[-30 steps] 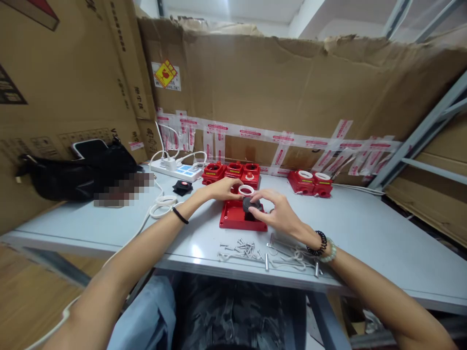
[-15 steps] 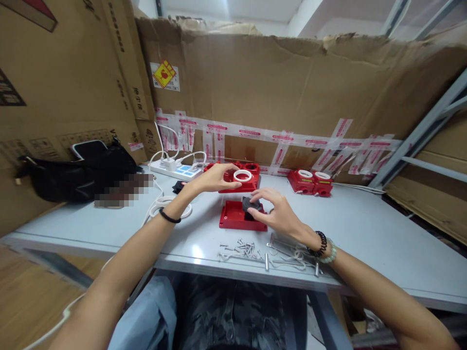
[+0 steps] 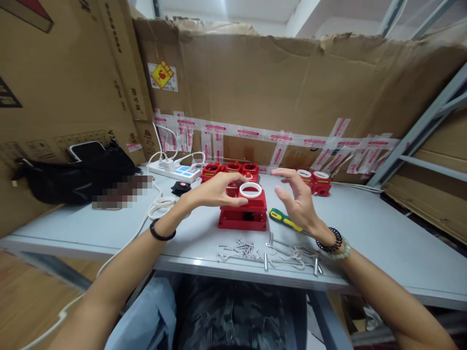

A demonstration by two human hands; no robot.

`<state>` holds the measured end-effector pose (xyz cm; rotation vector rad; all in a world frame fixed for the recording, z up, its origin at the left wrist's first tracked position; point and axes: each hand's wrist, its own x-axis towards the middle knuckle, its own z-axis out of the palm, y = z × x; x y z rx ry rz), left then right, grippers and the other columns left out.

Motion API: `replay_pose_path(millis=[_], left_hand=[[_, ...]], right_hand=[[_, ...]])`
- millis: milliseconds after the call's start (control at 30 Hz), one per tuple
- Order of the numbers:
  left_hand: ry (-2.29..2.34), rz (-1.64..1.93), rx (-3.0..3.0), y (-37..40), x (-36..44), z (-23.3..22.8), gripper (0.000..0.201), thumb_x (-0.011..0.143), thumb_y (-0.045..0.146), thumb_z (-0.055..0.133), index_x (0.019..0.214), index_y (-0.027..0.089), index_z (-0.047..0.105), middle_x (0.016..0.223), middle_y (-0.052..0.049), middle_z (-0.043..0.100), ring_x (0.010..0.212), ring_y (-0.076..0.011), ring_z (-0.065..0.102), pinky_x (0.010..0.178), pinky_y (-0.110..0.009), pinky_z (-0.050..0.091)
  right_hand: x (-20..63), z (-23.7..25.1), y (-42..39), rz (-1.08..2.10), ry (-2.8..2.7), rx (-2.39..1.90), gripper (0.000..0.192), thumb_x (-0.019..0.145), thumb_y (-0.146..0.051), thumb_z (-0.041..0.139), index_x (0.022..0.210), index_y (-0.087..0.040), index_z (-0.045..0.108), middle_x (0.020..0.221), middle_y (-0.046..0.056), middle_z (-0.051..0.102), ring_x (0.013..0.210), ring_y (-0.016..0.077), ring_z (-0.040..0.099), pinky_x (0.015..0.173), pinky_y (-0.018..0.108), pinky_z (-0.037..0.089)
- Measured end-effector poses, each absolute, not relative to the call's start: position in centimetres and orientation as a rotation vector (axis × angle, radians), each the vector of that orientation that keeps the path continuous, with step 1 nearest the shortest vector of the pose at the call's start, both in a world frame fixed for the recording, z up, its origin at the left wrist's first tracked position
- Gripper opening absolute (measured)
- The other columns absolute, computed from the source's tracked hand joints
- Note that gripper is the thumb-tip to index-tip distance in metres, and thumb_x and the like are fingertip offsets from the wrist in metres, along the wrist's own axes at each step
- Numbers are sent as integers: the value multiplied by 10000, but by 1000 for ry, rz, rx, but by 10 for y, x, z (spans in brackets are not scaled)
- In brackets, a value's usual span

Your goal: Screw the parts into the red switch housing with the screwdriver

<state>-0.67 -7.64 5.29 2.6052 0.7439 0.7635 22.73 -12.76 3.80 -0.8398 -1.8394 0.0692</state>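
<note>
Left hand (image 3: 215, 190) grips red housing (image 3: 243, 210) — right hand (image 3: 297, 201) open.
</note>
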Motion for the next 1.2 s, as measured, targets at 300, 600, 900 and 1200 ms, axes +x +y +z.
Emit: replay_pose_path(millis=[300,600,900,1200], left_hand=[[680,617,2599,-74,-2,41,361,761,396,649,1039,175,586,1040,-55,669,928,-189,624,801,-293,477],[709,627,2618,-76,1,40,402,742,374,669,1079,167,598,1049,-69,670,933,-195,623,799,-291,471],[682,622,2706,-72,0,39,445,738,414,680,1117,189,621,1115,-69,659,983,-209,611,835,-298,453],[714,621,2706,-73,0,35,469,726,400,681,1133,181,597,1099,-75,642,930,-199,605,798,-286,451]], right_hand=[[218,26,-126,22,-2362,-950,250,865,-347,545,1093,-277,623,1352,89,455,1289,263,387,1035,535,312],[220,23,-123,-58,-2401,-948,262,819,-325,593,1068,-264,648,1282,97,526,1229,272,452,989,514,364],[221,24,-124,-140,-2445,-925,273,805,-297,604,1072,-263,646,1296,82,536,1221,254,466,991,480,373],[223,24,-124,-21,-2461,-949,313,802,-274,616,1114,-274,642,1303,79,553,1179,244,519,958,470,415]])
